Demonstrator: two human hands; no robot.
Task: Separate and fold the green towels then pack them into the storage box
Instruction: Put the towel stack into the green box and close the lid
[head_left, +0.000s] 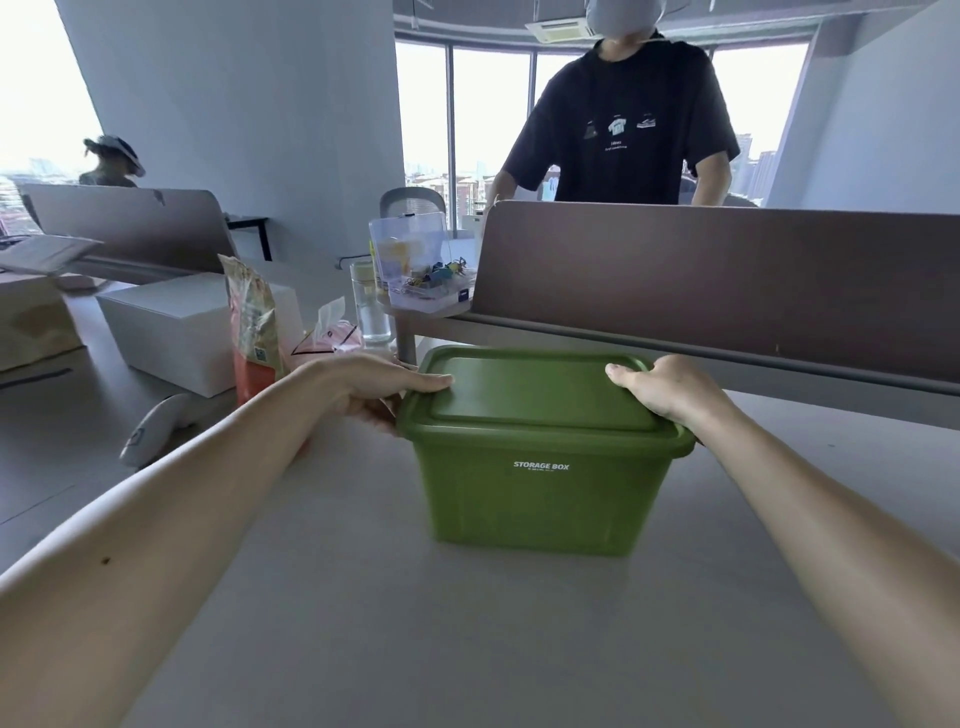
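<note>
A green storage box (540, 499) with white lettering stands on the pale table (363, 649) in front of me, its green lid (540, 395) closed on top. My left hand (369, 387) grips the lid's left end, thumb lying on top and fingers under the rim. My right hand (665, 387) grips the lid's right end in the same way. No green towels show anywhere; the box's inside is hidden by the lid.
A brown desk divider (727, 280) runs behind the box, with a person in a dark T-shirt (628, 130) standing beyond it. To the left stand a snack bag (254, 322), a white box (176, 327), a water bottle (370, 306) and a clear container (421, 265).
</note>
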